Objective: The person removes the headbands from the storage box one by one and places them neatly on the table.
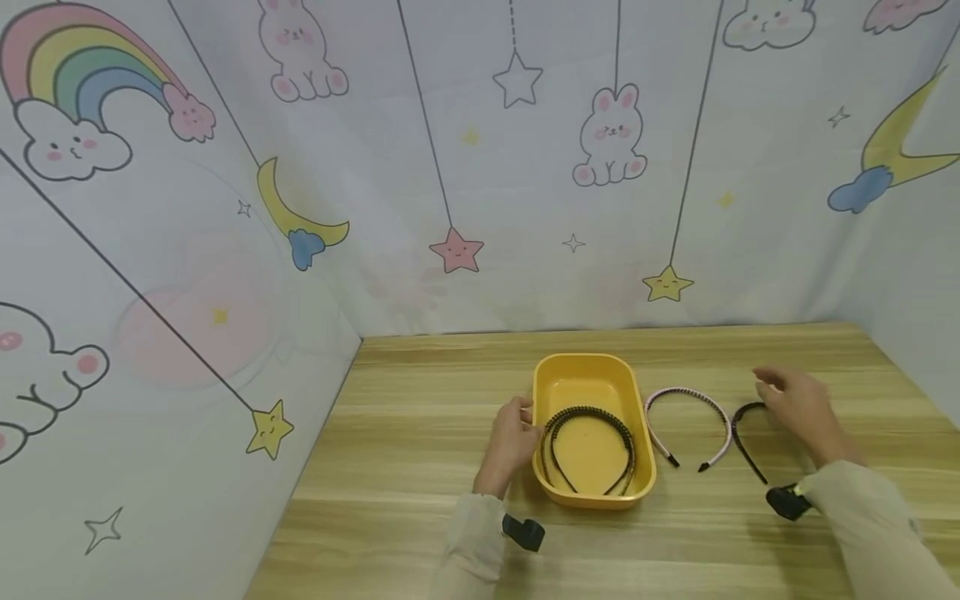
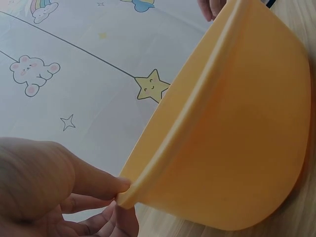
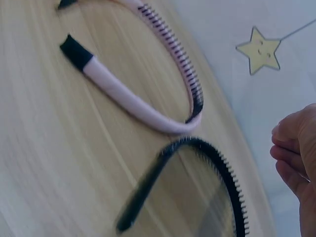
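Note:
My left hand pinches the left rim of a yellow plastic basin between thumb and fingers. In the left wrist view the thumb lies on the rim's edge. Dark toothed headbands, overlapping, lie inside the basin. To its right a pink headband with black tips rests on the table. Beside that is a black headband with teeth along its inner side, partly hidden by my right hand in the head view. That hand hovers near it with loosely bent fingers, apart from it in the right wrist view.
A wood-grain table holds everything. White curtains printed with stars, moons and rabbits stand along its back and sides. A black wrist camera is strapped at the left sleeve, another at the right.

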Available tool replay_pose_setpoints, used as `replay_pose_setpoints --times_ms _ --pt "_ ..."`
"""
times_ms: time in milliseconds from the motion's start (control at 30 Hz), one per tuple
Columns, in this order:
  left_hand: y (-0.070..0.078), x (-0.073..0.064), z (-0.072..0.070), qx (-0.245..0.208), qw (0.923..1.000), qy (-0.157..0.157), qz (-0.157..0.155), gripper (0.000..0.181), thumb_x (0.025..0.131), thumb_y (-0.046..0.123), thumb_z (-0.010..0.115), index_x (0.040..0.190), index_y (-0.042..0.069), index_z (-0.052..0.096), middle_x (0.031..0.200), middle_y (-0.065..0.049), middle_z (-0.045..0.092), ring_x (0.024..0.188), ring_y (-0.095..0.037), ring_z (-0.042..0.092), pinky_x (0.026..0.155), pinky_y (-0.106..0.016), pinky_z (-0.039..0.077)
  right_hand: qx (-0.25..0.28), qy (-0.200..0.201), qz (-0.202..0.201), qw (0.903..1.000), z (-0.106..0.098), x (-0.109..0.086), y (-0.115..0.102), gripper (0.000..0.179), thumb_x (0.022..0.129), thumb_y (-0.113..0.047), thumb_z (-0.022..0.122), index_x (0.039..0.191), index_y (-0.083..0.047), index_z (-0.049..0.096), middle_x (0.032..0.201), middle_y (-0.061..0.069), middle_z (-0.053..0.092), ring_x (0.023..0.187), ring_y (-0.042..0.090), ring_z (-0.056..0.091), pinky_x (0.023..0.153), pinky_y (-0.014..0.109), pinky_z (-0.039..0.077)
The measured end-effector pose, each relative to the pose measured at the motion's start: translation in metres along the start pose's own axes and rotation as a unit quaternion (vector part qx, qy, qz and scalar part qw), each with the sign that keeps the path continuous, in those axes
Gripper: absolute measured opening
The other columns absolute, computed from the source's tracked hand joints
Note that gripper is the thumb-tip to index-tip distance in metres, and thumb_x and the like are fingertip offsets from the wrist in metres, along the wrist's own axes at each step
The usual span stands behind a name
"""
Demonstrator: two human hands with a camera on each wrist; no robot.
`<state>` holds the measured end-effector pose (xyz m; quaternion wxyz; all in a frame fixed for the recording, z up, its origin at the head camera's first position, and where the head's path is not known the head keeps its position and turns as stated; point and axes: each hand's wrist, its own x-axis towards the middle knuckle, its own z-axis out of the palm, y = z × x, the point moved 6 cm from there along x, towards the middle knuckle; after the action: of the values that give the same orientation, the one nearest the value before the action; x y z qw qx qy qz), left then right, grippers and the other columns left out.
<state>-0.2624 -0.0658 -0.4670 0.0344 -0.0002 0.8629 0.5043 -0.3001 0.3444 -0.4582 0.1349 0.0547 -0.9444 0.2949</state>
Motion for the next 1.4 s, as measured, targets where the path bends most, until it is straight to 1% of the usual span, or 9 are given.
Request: replay_pose_setpoints --times_ms 167,300,400,533,767,833,1033,1267,1400 --pt "-0.001 0.0 0.0 -0.001 1.0 0.001 -0.004 0.042 0.088 0.0 0.062 0.128 -0.003 0.05 0.103 -0.013 0.057 0.093 -0.024 0.062 0.073 -0.032 0.055 0.017 -0.001 -0.004 0.9998 0.004 0.001 -0.023 0.034 0.096 -0.012 0.051 0.121 0.01 0.057 0.118 0.036 0.056 0.105 0.054 0.052 0.079 0.061 0.046" --pt "-0.001 0.0 0.0 -0.003 1.0 0.003 -0.003 0.042 0.088 0.0 0.062 0.128 -0.003 0.051 0.103 -0.014 0.057 0.093 -0.024 0.062 0.073 -0.033 0.054 0.026 0.021 -0.032 0.9989 0.005 0.003 -0.04 0.031 0.094 -0.009 0.054 0.118 0.01 0.059 0.116 0.035 0.058 0.104 0.053 0.054 0.081 0.062 0.046" --pt "-0.001 0.0 0.0 -0.005 1.0 0.004 -0.001 0.042 0.088 0.0 0.062 0.128 -0.003 0.051 0.104 -0.015 0.057 0.093 -0.024 0.062 0.073 -0.033 0.054 0.036 0.03 -0.049 0.9977 0.007 0.004 -0.05 0.03 0.094 -0.008 0.055 0.118 0.01 0.059 0.116 0.034 0.058 0.104 0.051 0.053 0.083 0.062 0.045" --pt "0.0 0.0 0.0 -0.004 1.0 0.005 0.0 0.042 0.088 0.0 0.063 0.128 -0.004 0.051 0.104 -0.015 0.058 0.092 -0.024 0.062 0.073 -0.033 0.055 0.045 0.03 -0.064 0.9965 0.01 0.003 -0.064 0.03 0.095 -0.008 0.055 0.119 0.009 0.059 0.117 0.032 0.059 0.105 0.049 0.053 0.083 0.063 0.044" --pt "0.0 -0.001 0.0 -0.003 1.0 0.006 -0.001 0.041 0.088 0.001 0.063 0.127 -0.003 0.051 0.104 -0.015 0.058 0.092 -0.024 0.062 0.073 -0.032 0.055 0.046 0.054 -0.095 0.9929 0.017 0.002 -0.085 0.026 0.091 -0.003 0.059 0.114 0.008 0.063 0.112 0.03 0.062 0.102 0.047 0.056 0.084 0.061 0.045" --pt "0.0 0.0 0.0 -0.002 1.0 0.005 0.001 0.041 0.088 0.0 0.063 0.126 -0.003 0.052 0.104 -0.016 0.058 0.092 -0.024 0.062 0.073 -0.033 0.054 0.046 0.055 -0.101 0.9924 0.021 0.001 -0.089 0.025 0.09 -0.003 0.059 0.114 0.007 0.063 0.112 0.028 0.063 0.102 0.045 0.057 0.083 0.06 0.046" --pt "0.0 -0.001 0.001 -0.003 1.0 0.004 0.002 0.041 0.088 0.001 0.063 0.127 -0.003 0.052 0.104 -0.015 0.057 0.093 -0.025 0.062 0.073 -0.033 0.054 0.051 0.041 -0.116 0.9911 0.033 -0.002 -0.104 0.025 0.091 -0.004 0.06 0.114 0.005 0.064 0.112 0.026 0.064 0.102 0.044 0.058 0.083 0.059 0.047" --pt "-0.001 -0.001 0.001 0.0 1.0 0.004 0.002 0.041 0.088 0.001 0.063 0.127 -0.002 0.052 0.104 -0.015 0.058 0.093 -0.025 0.063 0.073 -0.033 0.055 0.069 0.025 -0.123 0.9898 0.045 -0.007 -0.126 0.025 0.091 -0.004 0.06 0.115 0.004 0.064 0.112 0.024 0.064 0.104 0.042 0.058 0.082 0.056 0.052" --pt "-0.001 -0.002 0.0 -0.001 1.0 0.005 0.003 0.042 0.088 0.001 0.063 0.128 -0.003 0.051 0.104 -0.015 0.058 0.094 -0.026 0.063 0.073 -0.034 0.055 0.07 0.021 -0.142 0.9871 0.053 -0.009 -0.139 0.024 0.09 -0.003 0.062 0.114 0.004 0.064 0.111 0.022 0.064 0.101 0.039 0.06 0.08 0.052 0.053"
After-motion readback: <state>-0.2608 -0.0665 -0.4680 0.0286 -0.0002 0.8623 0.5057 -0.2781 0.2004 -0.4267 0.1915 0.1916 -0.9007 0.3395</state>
